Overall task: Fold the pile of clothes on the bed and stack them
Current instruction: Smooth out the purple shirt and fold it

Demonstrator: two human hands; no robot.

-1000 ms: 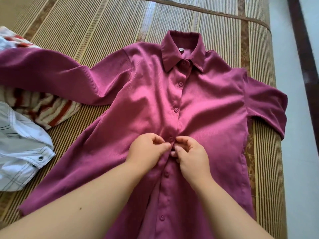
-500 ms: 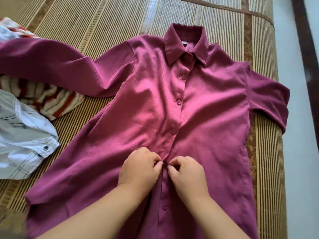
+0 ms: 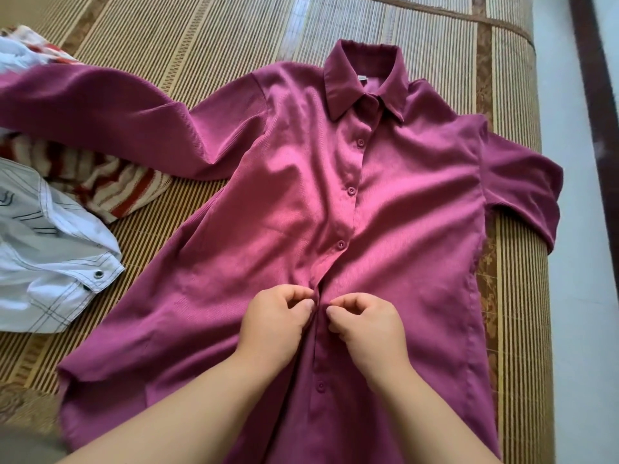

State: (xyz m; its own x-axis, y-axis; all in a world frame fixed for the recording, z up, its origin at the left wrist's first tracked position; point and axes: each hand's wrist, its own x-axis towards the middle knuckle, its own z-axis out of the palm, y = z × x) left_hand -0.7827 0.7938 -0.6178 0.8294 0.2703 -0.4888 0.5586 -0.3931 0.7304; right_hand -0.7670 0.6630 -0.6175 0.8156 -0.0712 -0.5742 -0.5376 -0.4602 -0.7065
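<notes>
Purple shirt [image 3: 274,229] lies face up and spread on the bamboo mat [image 3: 201,38], directly under both hands. Left hand [image 3: 273,321] and right hand [image 3: 366,324] meet at the front opening, fingers [image 3: 306,304] curled tight, thumb against forefinger, each pinching one edge of the shirt front. Fingertips almost touch. The button between them is hidden; cannot tell if it is through its hole.

Change: a second ago the hands worked the button [image 3: 341,243] that now sits closed just above the fingertips. They have dropped one place down the front. Judged: that button is done, the next is in hand.

Below the knuckles, one more button [image 3: 320,386] shows on the open edge, not yet fastened. Collar [image 3: 365,82] is well above the fingers.

So this shirt has not been folded yet; this is still preparation.

Well to the left of the left hand: a striped garment [image 3: 110,192] partly under the long sleeve [image 3: 100,112], and a white garment [image 3: 50,249], both unfolded.
</notes>
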